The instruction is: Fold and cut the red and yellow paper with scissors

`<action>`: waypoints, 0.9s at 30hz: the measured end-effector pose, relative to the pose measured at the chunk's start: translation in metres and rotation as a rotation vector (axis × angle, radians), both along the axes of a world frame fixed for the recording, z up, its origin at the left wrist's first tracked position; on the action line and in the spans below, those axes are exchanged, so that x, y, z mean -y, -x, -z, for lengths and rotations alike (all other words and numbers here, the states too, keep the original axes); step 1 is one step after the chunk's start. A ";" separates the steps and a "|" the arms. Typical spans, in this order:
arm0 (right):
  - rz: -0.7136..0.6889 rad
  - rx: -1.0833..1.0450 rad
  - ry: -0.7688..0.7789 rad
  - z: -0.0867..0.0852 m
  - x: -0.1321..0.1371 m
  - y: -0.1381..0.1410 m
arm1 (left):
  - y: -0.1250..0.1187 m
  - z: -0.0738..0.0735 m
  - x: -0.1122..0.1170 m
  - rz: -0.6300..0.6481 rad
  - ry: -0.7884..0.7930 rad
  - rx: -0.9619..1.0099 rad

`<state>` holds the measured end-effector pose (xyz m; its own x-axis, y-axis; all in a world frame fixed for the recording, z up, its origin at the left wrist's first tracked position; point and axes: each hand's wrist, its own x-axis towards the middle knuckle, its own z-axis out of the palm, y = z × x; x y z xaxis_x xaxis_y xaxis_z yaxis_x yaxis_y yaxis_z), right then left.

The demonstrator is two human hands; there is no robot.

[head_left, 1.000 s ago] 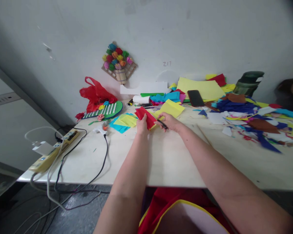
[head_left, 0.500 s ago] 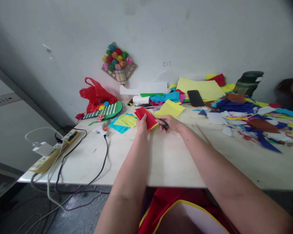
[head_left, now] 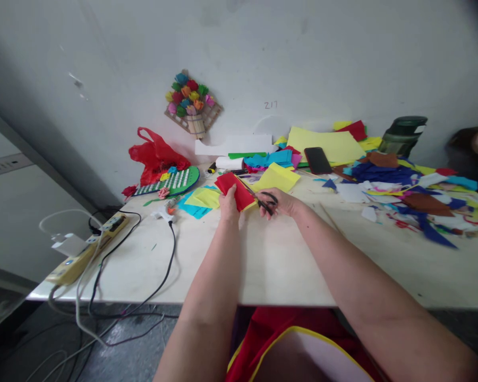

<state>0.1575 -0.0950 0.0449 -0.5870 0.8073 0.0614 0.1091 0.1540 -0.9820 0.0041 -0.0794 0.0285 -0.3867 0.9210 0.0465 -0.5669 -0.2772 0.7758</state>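
Note:
My left hand (head_left: pixel 229 206) grips a red piece of paper (head_left: pixel 242 195), with a yellow edge showing beneath it. In my right hand (head_left: pixel 281 201) is a pair of black-handled scissors (head_left: pixel 267 205), its blades opened at the right edge of the red paper. Just behind them lies a yellow sheet (head_left: pixel 276 178). Left of my left hand, another yellow piece (head_left: pixel 202 198) rests on blue paper (head_left: pixel 191 210).
A glue gun (head_left: pixel 165 213) with a black cord lies to the left, near a power strip (head_left: pixel 87 249). A red plastic bag (head_left: pixel 153 154) stands behind. A phone (head_left: pixel 317 161), a heap of scraps (head_left: pixel 426 199) and a dark green bottle (head_left: pixel 404 137) are at the right.
The scissors have opened wider, their blades now showing along the paper's right edge. The red paper has tilted and shifted slightly left in my left hand.

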 end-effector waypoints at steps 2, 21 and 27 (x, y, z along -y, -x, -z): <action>-0.034 0.000 0.022 -0.002 0.001 -0.002 | 0.000 0.000 0.000 0.013 0.010 -0.001; 0.005 0.026 0.040 0.002 -0.005 -0.009 | 0.000 0.011 -0.006 0.127 -0.032 0.032; 0.009 0.005 0.039 0.001 -0.003 -0.009 | 0.000 0.008 -0.004 0.124 0.026 0.046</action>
<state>0.1666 -0.0922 0.0441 -0.5800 0.8142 0.0264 0.1155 0.1143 -0.9867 0.0038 -0.0756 0.0200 -0.2707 0.9626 0.0065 -0.6306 -0.1824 0.7544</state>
